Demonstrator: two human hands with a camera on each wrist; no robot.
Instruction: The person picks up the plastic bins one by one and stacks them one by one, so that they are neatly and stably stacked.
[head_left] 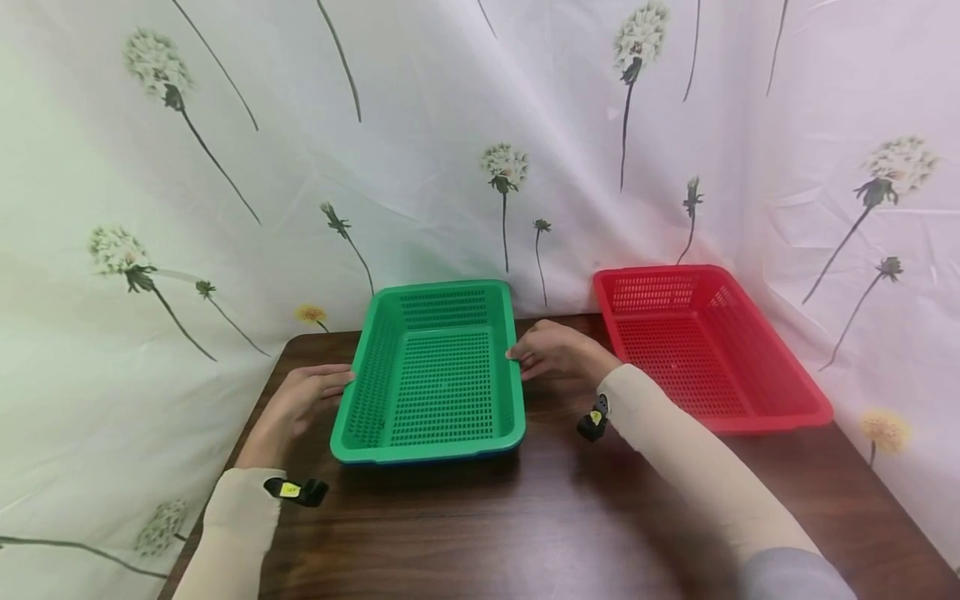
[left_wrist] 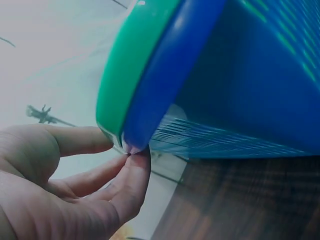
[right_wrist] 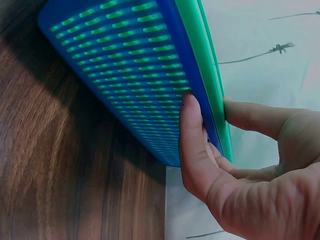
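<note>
A green plastic basket [head_left: 442, 379] with a slotted floor sits nested inside a blue basket [left_wrist: 250, 75], whose rim shows right under the green one. At the left side of the stacked pair, my left hand [head_left: 303, 400] pinches both rims, thumb at the green edge and fingertips beneath the blue. On the opposite side my right hand [head_left: 555, 350] grips the rims too. In the right wrist view its thumb presses the green rim [right_wrist: 210, 75] while the fingers curl under against the slotted blue wall [right_wrist: 125, 65]. The head view hides most of the blue basket.
A red slotted basket [head_left: 780, 367] stands at the back right of the dark wooden table [head_left: 450, 533]. Behind and beside the table hangs a white cloth [head_left: 420, 192] printed with dandelions. Each wrist wears a black strap.
</note>
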